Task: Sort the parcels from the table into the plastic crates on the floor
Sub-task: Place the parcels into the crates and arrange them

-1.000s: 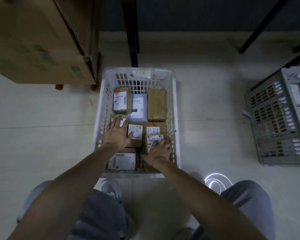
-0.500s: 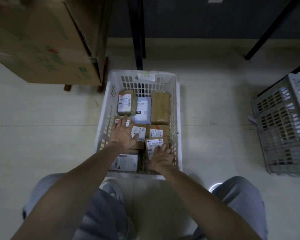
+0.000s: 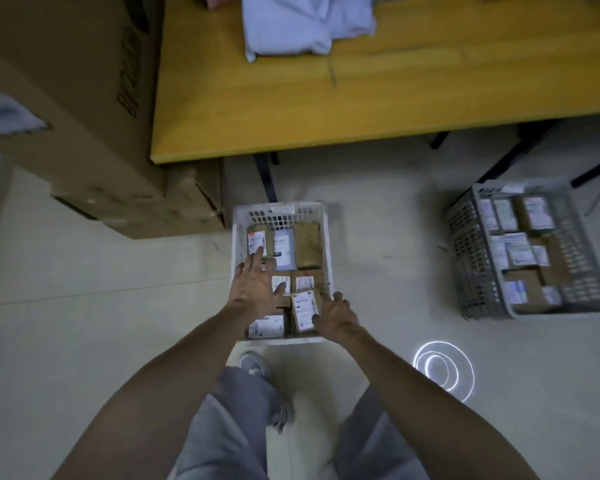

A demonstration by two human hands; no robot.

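Floor space between two crates, seen from above. White crate (image 3: 278, 213) stands on the floor just in front of the bench (image 3: 291, 109), whose near edge overhangs the floor behind the crate; a large cardboard box (image 3: 66, 116) closes off the left side, close to the crate's far left corner. Grey crate (image 3: 471, 258), also holding parcels, stands well apart to the right, with bare floor between the two. Parcels (image 3: 307, 245) lie flat and closely packed in the white crate. Left hand (image 3: 257, 285) hangs over the crate's left half with fingers straight and spread, gripping nothing. Right hand (image 3: 336, 317) is at the near right rim, fingers loosely bent around nothing, thumb beside a labelled parcel (image 3: 305, 310); contact cannot be told.
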